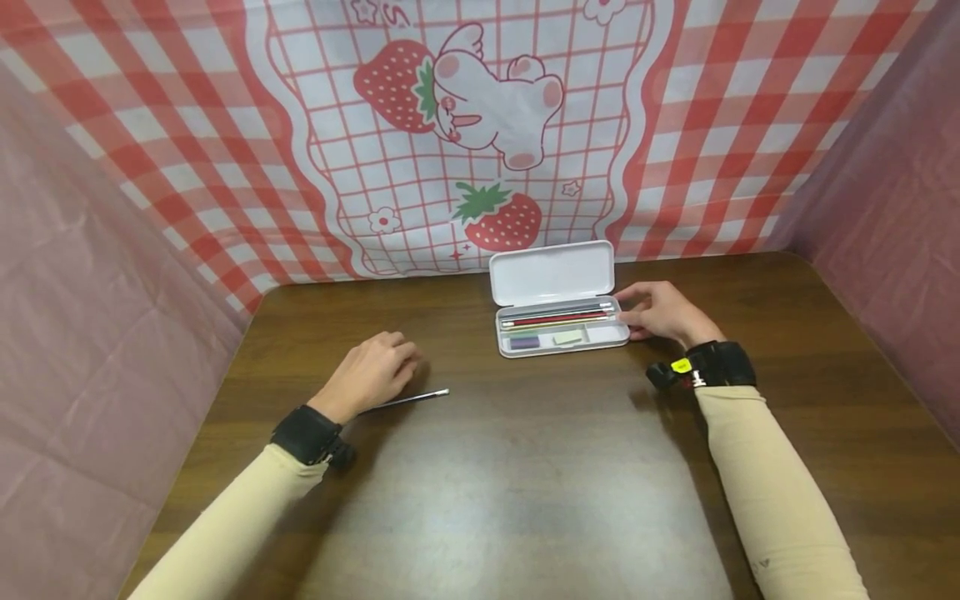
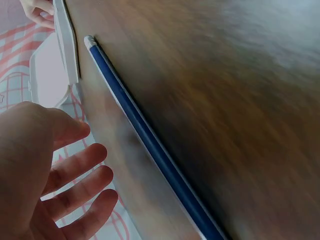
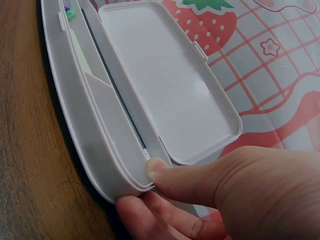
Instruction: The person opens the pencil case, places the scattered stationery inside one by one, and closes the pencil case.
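Note:
A white pencil case [image 1: 603,334] stands with its lid [image 1: 551,275] raised at the back of the table. My right hand [image 1: 663,313] grips its right end; the right wrist view shows the thumb [image 3: 175,175] over the rim and fingers against the outside wall. Several pencils [image 1: 558,318] lie in the case's long rear compartment. In front of them are a pale green block [image 1: 567,337] and a purple item [image 1: 524,342]. My left hand [image 1: 371,373], fingers loosely bent and holding nothing, hovers beside a dark blue pencil [image 2: 145,130] on the table.
The brown wooden table [image 1: 480,483] reaches back to a red-and-white checked cloth [image 1: 720,150] with strawberry prints, just behind the case. Pink fabric [image 1: 97,375] hangs along the left side, and more pink fabric [image 1: 892,208] along the right.

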The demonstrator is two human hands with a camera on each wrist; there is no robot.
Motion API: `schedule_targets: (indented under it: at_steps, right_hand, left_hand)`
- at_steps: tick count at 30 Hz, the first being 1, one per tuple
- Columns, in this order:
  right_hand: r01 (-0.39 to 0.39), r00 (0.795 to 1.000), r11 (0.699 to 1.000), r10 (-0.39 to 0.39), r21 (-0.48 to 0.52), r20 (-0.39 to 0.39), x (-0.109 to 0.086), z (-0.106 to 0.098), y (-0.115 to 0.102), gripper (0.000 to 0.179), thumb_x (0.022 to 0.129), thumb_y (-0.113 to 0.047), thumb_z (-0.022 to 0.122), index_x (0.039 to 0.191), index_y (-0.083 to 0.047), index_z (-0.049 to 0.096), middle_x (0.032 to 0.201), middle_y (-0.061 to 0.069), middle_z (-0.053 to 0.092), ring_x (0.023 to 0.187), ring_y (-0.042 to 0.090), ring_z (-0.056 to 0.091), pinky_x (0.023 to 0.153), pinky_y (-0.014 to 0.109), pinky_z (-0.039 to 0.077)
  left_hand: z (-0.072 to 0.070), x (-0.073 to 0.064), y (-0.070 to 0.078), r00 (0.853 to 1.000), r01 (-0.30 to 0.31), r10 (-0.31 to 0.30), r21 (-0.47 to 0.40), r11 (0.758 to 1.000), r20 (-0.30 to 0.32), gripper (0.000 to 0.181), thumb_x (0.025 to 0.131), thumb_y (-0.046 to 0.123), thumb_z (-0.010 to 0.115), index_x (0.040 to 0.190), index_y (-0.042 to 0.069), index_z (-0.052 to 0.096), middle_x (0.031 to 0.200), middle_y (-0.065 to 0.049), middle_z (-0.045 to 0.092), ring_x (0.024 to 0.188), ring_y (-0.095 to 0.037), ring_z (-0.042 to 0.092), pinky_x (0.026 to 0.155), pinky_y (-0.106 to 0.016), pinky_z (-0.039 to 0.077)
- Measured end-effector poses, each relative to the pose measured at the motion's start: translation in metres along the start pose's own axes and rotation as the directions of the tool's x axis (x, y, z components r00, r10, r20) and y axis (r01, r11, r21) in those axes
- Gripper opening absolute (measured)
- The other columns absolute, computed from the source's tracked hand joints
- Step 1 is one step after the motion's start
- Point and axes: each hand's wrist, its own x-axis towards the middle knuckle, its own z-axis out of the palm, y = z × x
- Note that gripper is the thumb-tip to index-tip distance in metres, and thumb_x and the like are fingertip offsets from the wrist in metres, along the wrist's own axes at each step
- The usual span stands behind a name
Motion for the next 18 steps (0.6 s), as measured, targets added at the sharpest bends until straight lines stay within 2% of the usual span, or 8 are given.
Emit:
schedule_targets:
  at_steps: [7, 11, 18]
  right_hand:
    - [0.003, 1.000, 1.000, -0.003, 0.014, -0.001, 0.001, 0.001, 0.000, 0.052, 0.110, -0.010, 0.071, 0.157, 0.006, 0.056, 0.122, 0.027, 0.072, 0.088, 0.016, 0.071, 0.075, 0.024, 0.067]
    - [0.002, 1.000, 1.000, -0.002, 0.005, -0.005, 0.001, 0.001, 0.001, 0.052, 0.110, -0.010, 0.071, 0.157, 0.005, 0.056, 0.124, 0.028, 0.071, 0.089, 0.017, 0.071, 0.076, 0.024, 0.067]
    - [0.009, 1.000, 1.000, -0.009, 0.005, -0.002, 0.000, 0.001, 0.002, 0.051, 0.110, -0.011, 0.070, 0.157, 0.005, 0.056, 0.124, 0.028, 0.071, 0.090, 0.016, 0.071, 0.076, 0.024, 0.067]
  left_hand:
    - [-0.009, -0.021, -0.006, 0.999, 0.027, -0.027, -0.006, 1.000, 0.043, 0.018, 0.098, 0.013, 0.082, 0.116, 0.009, 0.082, 0.105, -0.009, 0.077, 0.098, -0.030, 0.075, 0.079, -0.049, 0.065]
    - [-0.013, -0.028, -0.008, 0.996, 0.047, -0.046, -0.008, 0.999, 0.078, 0.026, 0.097, 0.016, 0.082, 0.122, 0.008, 0.081, 0.110, -0.012, 0.077, 0.103, -0.033, 0.075, 0.082, -0.052, 0.066]
    - [-0.016, -0.032, -0.008, 0.975, 0.132, -0.118, -0.062, 0.989, 0.189, 0.041, 0.089, 0.020, 0.083, 0.127, 0.009, 0.073, 0.117, -0.014, 0.072, 0.108, -0.035, 0.074, 0.088, -0.056, 0.065]
